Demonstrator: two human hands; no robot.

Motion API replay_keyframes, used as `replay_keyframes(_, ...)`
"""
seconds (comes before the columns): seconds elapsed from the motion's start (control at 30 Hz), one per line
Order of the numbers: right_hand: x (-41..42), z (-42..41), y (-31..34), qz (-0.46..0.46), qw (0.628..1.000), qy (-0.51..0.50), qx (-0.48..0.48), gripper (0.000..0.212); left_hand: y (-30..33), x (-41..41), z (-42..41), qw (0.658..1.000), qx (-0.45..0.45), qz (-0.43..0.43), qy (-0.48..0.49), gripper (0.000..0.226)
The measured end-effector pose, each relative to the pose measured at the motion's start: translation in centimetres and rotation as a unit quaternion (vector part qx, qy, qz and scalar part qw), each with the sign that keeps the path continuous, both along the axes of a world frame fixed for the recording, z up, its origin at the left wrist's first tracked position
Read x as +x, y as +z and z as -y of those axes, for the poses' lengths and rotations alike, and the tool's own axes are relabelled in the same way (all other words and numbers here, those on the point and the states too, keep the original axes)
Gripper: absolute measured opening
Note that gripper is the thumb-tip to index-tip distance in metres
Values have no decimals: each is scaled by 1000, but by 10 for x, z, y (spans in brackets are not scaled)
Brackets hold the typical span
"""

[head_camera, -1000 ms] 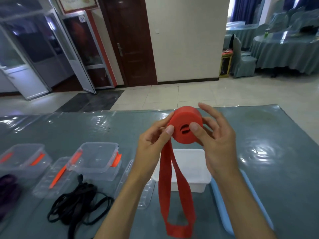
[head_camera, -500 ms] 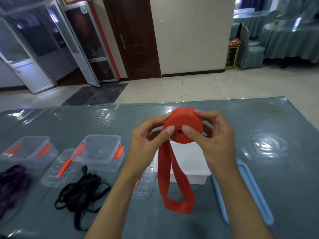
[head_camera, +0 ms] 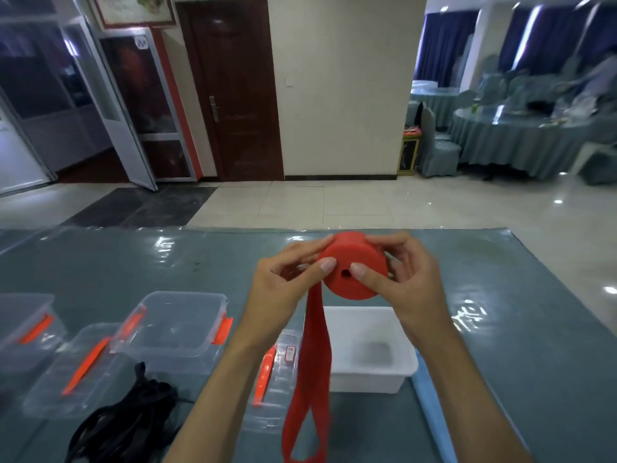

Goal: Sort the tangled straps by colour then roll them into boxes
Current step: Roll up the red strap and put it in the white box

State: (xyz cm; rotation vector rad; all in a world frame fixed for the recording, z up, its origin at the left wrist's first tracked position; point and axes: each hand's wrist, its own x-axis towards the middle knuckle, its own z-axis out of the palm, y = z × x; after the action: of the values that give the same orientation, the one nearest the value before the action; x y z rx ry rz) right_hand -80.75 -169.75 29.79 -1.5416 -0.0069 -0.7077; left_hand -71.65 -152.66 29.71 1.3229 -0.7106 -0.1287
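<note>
We grip red strap roll (head_camera: 354, 265) w/ left hand (head_camera: 283, 282) & right hand (head_camera: 400, 279), its tail hanging beside white box (head_camera: 367, 349).

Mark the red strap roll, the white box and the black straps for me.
red strap roll (head_camera: 362, 282): head view, on the roll's flat near face.
white box (head_camera: 367, 380): head view, on its front wall.
black straps (head_camera: 133, 419): head view, on the middle of the tangled pile.

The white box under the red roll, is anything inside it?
The white box looks empty: its pale floor shows with only a grey shadow. The hanging red strap covers its left edge, so that part stays hidden.
</note>
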Motion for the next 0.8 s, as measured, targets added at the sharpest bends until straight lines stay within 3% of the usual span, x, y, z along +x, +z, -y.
replay_keyframes(0.1,13,-13,-9,-58,998,34,-10,43,1,16,-10,999,-20,0,38,31)
replay_keyframes(0.2,22,-27,-4,-60,998,17,-10,51,-7,31,-18,998,-36,-22,41,25)
replay_keyframes(0.33,38,-42,-8,-7,998,-55,-20,47,-15,56,-32,998,20,-17,-63,42)
replay_keyframes(0.53,44,-44,-18,-66,998,1,-8,52,-11,67,-40,999,10,-21,-38,45)
replay_keyframes(0.67,47,-50,-10,-7,999,-42,-34,54,-21,67,-36,998,-30,-28,-55,32)
replay_keyframes(0.8,54,-45,-20,15,998,-54,9,51,-22,72,-34,996,24,9,-83,45)
